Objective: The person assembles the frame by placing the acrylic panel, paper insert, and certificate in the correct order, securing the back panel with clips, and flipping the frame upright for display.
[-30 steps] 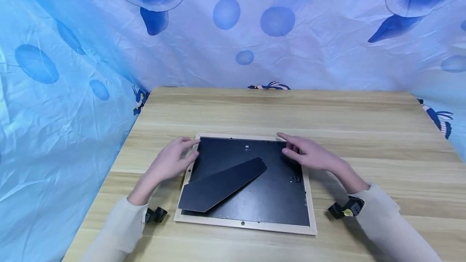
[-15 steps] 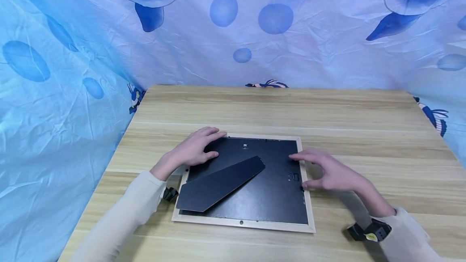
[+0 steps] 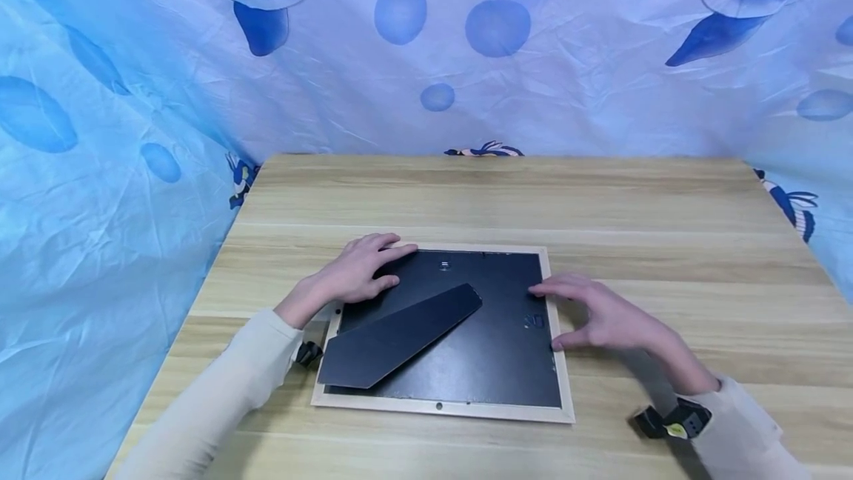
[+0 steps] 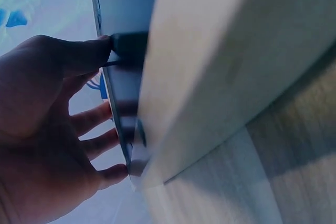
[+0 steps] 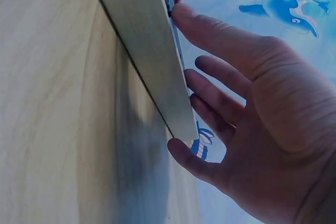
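Observation:
A picture frame (image 3: 440, 407) lies face down on the table, its pale wooden rim around a black backing board (image 3: 486, 361). A black easel stand (image 3: 403, 335) slants across the board. My left hand (image 3: 356, 272) is over the far left corner, fingers spread at the far rim and thumb above the board. At the right rim is my right hand (image 3: 603, 313), thumb tip at the rim's inner edge and index finger reaching over the board. The right wrist view shows that thumb (image 5: 226, 35) at the rim's upper edge, with the other fingers loosely bent beside the frame.
Small metal hangers (image 3: 445, 266) sit on the backing board near its far and right sides. The wood-grain table (image 3: 633, 221) extends around the frame. A blue curtain (image 3: 566, 95) with sea-animal prints hangs behind and at the sides.
My left hand has moved right and forward onto the frame's far left corner. My right hand has shifted right and nearer, from the far right corner to the right rim. Both hold still lately.

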{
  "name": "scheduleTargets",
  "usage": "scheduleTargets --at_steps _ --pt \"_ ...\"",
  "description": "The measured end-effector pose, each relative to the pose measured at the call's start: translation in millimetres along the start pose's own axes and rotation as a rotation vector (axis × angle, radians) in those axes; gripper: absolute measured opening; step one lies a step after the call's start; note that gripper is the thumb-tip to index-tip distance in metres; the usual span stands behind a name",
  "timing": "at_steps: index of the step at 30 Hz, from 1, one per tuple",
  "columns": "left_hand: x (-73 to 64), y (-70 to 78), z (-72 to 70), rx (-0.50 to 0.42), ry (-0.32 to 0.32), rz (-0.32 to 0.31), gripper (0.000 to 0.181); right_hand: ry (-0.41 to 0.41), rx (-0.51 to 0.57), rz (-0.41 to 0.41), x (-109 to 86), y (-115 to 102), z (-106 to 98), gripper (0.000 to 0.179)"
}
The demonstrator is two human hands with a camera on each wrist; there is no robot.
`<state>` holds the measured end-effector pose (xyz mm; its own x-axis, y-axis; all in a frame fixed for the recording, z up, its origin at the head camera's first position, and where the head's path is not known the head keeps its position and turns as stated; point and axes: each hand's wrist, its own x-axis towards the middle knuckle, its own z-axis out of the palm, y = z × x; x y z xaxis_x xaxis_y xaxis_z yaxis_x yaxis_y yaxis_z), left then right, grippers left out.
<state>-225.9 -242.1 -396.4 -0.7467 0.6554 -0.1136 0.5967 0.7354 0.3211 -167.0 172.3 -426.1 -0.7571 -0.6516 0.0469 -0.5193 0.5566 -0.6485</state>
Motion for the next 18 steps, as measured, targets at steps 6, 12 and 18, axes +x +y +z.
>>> scheduleTargets --at_steps 6,12,18 --pt "5.1 0.0 -11.3 -0.073 -0.074 -0.017 0.064 0.007 -0.016 0.021 1.2 1.0 -1.8 0.072" --pt "9.4 -1.1 -15.9 -0.092 -0.130 -0.041 0.070 0.021 -0.030 0.024 1.7 -0.1 -1.9 0.071" --pt "7.4 -1.2 -12.5 -0.125 -0.099 -0.070 0.070 0.030 -0.042 0.027 2.6 -1.3 1.4 0.072"
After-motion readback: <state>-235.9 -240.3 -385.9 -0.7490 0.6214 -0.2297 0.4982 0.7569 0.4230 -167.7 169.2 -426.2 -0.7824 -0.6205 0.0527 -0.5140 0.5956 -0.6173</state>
